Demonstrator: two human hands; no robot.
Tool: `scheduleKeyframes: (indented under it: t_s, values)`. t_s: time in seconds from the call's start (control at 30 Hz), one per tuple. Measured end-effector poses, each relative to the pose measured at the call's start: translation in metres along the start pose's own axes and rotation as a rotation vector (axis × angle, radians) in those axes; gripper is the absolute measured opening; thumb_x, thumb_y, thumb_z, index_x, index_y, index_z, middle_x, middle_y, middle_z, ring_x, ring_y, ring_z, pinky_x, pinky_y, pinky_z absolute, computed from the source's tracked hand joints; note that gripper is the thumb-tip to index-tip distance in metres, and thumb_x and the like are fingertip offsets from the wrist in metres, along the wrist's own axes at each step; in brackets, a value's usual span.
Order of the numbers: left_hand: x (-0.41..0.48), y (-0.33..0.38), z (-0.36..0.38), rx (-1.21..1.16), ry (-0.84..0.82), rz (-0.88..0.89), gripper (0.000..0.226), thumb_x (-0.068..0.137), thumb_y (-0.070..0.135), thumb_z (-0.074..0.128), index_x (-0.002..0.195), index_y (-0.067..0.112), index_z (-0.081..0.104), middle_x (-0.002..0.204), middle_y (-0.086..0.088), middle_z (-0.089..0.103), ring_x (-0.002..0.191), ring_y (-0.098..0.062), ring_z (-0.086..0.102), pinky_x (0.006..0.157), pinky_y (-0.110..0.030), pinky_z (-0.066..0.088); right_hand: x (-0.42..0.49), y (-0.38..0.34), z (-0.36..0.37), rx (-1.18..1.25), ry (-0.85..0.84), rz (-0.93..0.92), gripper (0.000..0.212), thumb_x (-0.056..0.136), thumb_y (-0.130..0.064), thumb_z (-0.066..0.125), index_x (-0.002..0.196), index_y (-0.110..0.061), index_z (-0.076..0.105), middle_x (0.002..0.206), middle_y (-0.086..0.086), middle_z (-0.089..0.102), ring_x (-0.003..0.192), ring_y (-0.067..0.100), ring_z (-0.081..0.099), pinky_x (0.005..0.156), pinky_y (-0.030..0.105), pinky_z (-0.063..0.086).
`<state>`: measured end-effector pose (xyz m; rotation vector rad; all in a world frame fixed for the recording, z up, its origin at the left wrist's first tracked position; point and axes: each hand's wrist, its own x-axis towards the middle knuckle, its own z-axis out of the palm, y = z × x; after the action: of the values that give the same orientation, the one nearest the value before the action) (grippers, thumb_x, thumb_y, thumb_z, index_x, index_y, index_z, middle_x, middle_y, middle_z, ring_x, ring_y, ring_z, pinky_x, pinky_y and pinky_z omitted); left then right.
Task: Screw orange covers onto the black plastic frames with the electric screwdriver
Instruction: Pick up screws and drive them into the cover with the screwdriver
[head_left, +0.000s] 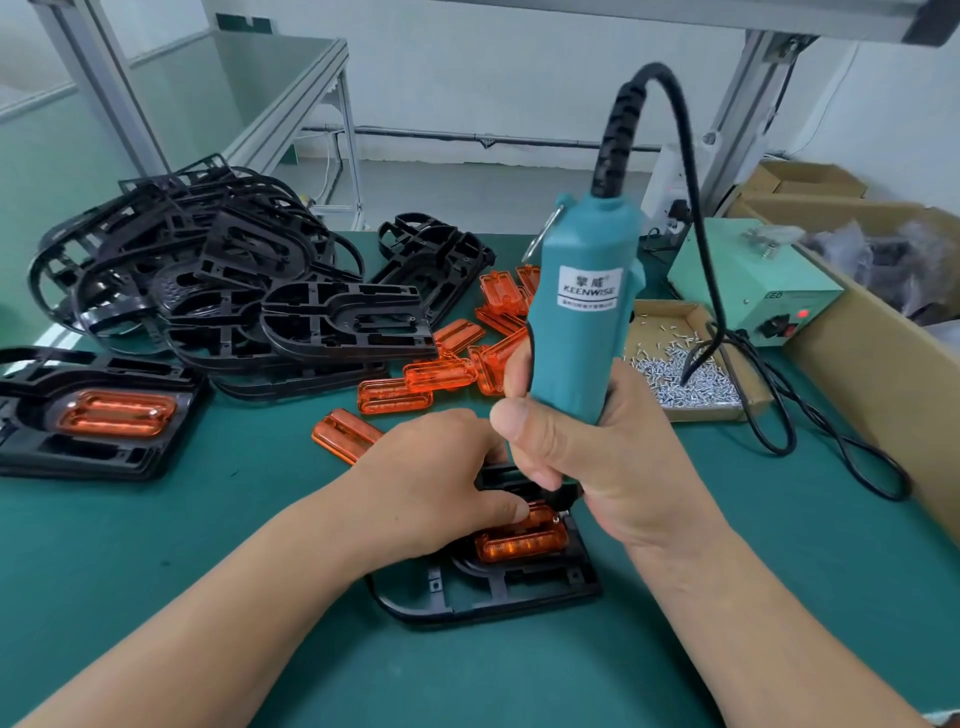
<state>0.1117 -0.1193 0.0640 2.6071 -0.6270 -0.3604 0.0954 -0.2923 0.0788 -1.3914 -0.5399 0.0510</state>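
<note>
A black plastic frame (488, 592) lies on the green mat in front of me, with an orange cover (519, 543) seated in it. My right hand (592, 457) grips the teal electric screwdriver (582, 312) upright, its tip down at the cover's far right corner. My left hand (436, 478) rests on the frame, its thumb pressing the cover's left end. The bit itself is hidden behind my fingers.
A heap of black frames (208, 280) fills the back left. One frame with an orange cover fitted (98, 415) lies at the far left. Loose orange covers (447, 358) are scattered mid-table. A cardboard tray of screws (691, 374), a green power box (753, 291) and its cable (831, 441) sit to the right.
</note>
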Motion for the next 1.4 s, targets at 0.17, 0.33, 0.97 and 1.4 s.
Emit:
scheduleKeyframes:
  t_s: [0.17,0.33,0.97,1.4]
  values:
    - [0.0,0.0,-0.002,-0.016,-0.008,0.002,0.036,0.086,0.057,0.073,0.112,0.034,0.064,0.111,0.011,0.066,0.104,-0.013,0.063,0.092,-0.039,0.054,-0.001,0.005,-0.007,0.053,-0.047,0.007,0.014,0.093,-0.015,0.076,0.101,-0.021,0.067,0.061,-0.001,0.048,0.045,0.016,0.042,0.053,0.026,0.042]
    - [-0.001,-0.001,-0.003,-0.039,-0.02,0.008,0.035,0.086,0.057,0.075,0.111,0.034,0.066,0.105,0.01,0.064,0.097,-0.013,0.062,0.089,-0.04,0.054,0.003,0.006,-0.014,0.129,-0.046,0.013,0.038,0.09,-0.032,0.084,0.117,-0.011,0.066,0.061,0.0,0.05,0.045,0.019,0.043,0.055,0.031,0.038]
    - [0.008,-0.025,-0.022,-1.127,0.158,-0.156,0.034,0.102,0.0,0.052,0.12,0.017,0.075,0.115,0.007,0.075,0.1,-0.005,0.069,0.089,-0.021,0.056,0.008,-0.003,-0.033,0.589,0.409,-0.214,0.007,0.104,-0.023,0.053,0.106,-0.019,0.059,0.063,-0.01,0.046,0.05,0.005,0.041,0.058,0.025,0.038]
    - [0.015,-0.031,-0.027,-1.93,0.274,-0.215,0.037,0.078,0.002,0.068,0.115,-0.004,0.066,0.11,-0.018,0.078,0.102,-0.02,0.078,0.07,-0.018,0.061,0.011,0.007,-0.029,0.655,0.489,-0.153,0.014,0.104,-0.015,0.05,0.101,-0.02,0.062,0.065,-0.009,0.047,0.052,0.006,0.043,0.059,0.024,0.042]
